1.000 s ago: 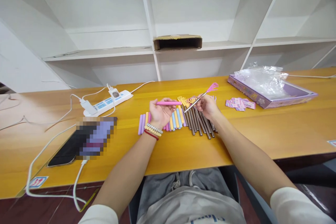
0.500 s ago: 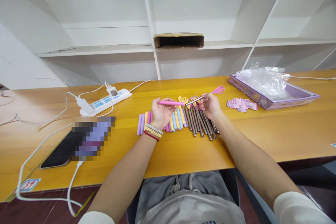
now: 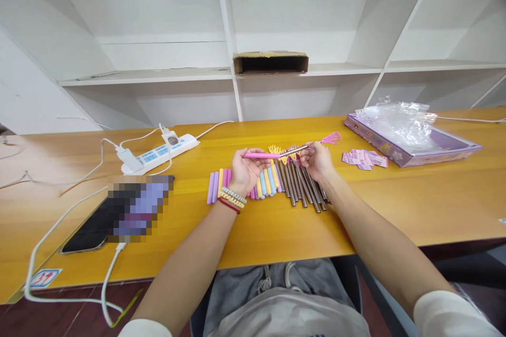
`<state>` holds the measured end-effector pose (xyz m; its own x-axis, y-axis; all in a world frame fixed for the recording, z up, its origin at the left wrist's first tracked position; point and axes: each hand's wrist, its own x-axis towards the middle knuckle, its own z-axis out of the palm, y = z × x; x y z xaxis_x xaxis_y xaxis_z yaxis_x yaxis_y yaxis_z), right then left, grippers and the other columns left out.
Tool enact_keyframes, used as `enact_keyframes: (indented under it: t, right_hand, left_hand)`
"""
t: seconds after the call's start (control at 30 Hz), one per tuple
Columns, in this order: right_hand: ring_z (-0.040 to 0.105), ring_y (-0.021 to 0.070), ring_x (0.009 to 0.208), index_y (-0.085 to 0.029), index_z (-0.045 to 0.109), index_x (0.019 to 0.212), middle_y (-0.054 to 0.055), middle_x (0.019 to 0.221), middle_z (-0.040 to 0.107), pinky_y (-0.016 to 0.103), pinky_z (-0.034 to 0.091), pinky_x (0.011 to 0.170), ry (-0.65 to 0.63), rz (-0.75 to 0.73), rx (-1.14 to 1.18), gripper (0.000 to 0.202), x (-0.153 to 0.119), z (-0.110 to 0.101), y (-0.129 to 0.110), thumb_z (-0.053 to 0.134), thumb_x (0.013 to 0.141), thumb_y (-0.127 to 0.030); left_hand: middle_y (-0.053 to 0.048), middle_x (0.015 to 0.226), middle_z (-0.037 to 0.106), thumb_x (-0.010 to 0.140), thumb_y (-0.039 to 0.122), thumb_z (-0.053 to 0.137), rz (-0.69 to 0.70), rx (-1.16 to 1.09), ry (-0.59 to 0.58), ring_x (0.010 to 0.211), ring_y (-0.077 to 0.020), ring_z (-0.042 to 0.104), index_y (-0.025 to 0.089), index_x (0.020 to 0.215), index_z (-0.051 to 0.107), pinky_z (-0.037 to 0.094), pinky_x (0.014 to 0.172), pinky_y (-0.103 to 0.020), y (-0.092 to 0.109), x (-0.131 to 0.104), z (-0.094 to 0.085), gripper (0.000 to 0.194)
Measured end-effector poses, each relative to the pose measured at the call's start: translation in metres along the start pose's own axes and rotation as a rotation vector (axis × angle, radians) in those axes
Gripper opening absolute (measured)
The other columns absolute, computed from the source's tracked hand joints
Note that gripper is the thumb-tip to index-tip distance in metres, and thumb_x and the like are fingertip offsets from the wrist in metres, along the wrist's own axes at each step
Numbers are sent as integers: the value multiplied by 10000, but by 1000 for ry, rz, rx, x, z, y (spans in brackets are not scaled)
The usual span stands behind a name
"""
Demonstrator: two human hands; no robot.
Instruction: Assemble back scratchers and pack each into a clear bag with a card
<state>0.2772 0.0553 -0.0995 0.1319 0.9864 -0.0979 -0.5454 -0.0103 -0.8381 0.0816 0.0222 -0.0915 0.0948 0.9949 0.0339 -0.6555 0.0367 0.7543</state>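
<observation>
My left hand [image 3: 245,171] holds a pink tube [image 3: 256,156] between thumb and fingers. In my right hand [image 3: 317,162] is a metal rod [image 3: 294,151] with a pink claw-shaped head [image 3: 331,138] at its far end. The rod's left end meets the right end of the pink tube. Below my hands lie a row of purple, pink, yellow and blue tubes [image 3: 214,187], partly covered by my left hand. Beside them is a bundle of metal rods [image 3: 302,184] with yellow and pink claw heads [image 3: 275,150] at the back.
Pink cards [image 3: 364,158] lie right of my right hand, near a purple box tray [image 3: 443,155] holding clear plastic bags [image 3: 403,121]. On the left are a power strip [image 3: 158,152], white cables and a dark device [image 3: 89,226]. A cardboard box [image 3: 271,63] sits on the shelf.
The metal rod and the pink tube have come together end to end and now line up more closely. My left hand has shifted slightly right.
</observation>
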Motion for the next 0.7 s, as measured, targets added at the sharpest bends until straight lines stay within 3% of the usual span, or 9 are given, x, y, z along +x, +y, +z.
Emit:
enact_keyframes:
  t: [0.2,0.43,0.7]
  right_hand:
    - [509,105,381,-191,483,765,20,552,642,174,285,330,-35,23,22,116,-1,0,0,492,651,-210]
    - [504,100,399,-196,465,757,13,582,646,182,308,357,-92,82,38,97,1,-2,0,514,688,-245]
    - [494,102,402,-189,466,744,16,606,654,195,325,365,-138,110,84,41,2,-3,-1,469,728,-227]
  left_hand:
    - [-31,674,568,794,419,435,72,29,108,498,-133,544,140,844,555,416,492,-263,-1,2,-1,308]
    - [3,605,522,773,383,497,114,37,166,472,-103,499,143,802,555,396,493,-242,0,4,-3,248]
    - [17,594,563,704,295,582,168,179,213,439,-79,496,149,770,529,356,447,-207,3,6,-5,168]
